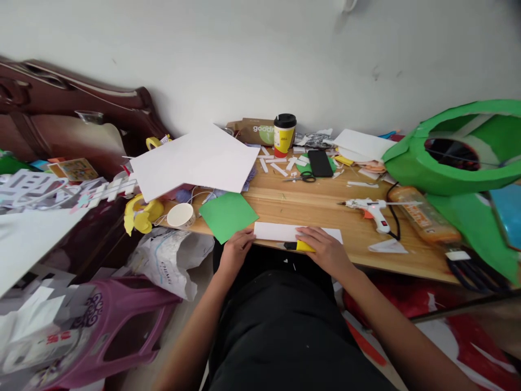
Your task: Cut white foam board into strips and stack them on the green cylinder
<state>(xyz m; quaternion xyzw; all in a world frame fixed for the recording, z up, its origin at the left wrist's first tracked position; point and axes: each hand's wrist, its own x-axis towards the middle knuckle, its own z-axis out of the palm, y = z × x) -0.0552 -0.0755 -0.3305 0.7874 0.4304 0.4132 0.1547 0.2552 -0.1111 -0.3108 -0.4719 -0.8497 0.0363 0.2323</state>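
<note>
A long white strip of board (275,231) lies along the front edge of the wooden table. My left hand (238,248) is at its left end, fingers bent together on the strip's corner. My right hand (325,251) rests over the strip's right part, its fingertips on the white surface. A yellow and black utility knife (304,246) sticks out leftward from under the right fingers, held in that hand; its blade end points toward the left hand. A green sheet (228,215) lies just beyond my left hand.
A glue gun (368,209) with a cord lies to the right, near an orange-tinted bottle (427,214) and a large green ring-shaped piece (456,179). Scissors (305,177), a phone (320,163), a lidded cup (284,136) and a big white board (195,160) sit farther back. A paper cup (181,215) stands left.
</note>
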